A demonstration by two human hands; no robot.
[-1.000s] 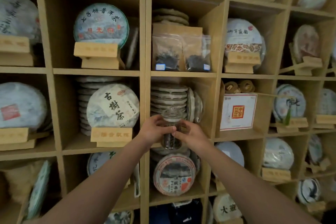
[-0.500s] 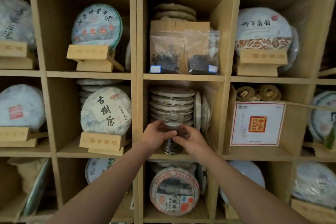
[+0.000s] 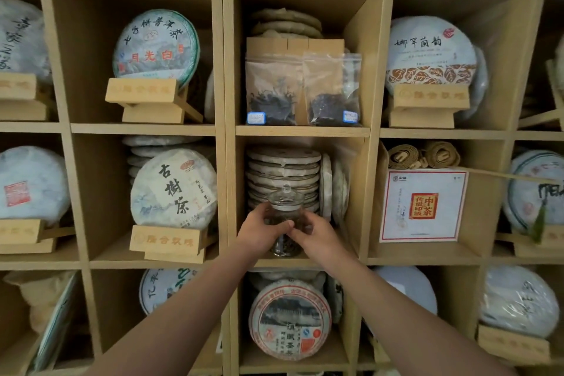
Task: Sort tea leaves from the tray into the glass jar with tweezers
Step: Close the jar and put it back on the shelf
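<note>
A glass jar [image 3: 285,223] with a knobbed glass lid [image 3: 286,195] is being held upright at the front of the middle cubby of a wooden shelf [image 3: 302,131], its base resting on, or just above, the cubby's board; which of the two cannot be told. Dark tea leaves [image 3: 287,246] are being shown through the lower part of its clear wall. The jar is being gripped from both sides: the left hand [image 3: 259,232] is being curled round its left flank, thumb laid across the front, while the right hand [image 3: 317,235] is being pressed to its right flank with fingers bent round the glass. Both forearms are being stretched forward and upward from the lower corners of the view, converging on the jar, wrists nearly straight. Directly behind the jar, a stack of paper-wrapped tea cakes [image 3: 283,174] is being kept, with two more cakes standing on edge to its right. In the cubby above, two clear bags of loose tea [image 3: 302,91] are being leaned against a cardboard box. In the neighbouring cubbies, round cakes are being displayed on wooden stands [image 3: 166,243], and a white box with a red seal [image 3: 422,206] is being kept at the right.
</note>
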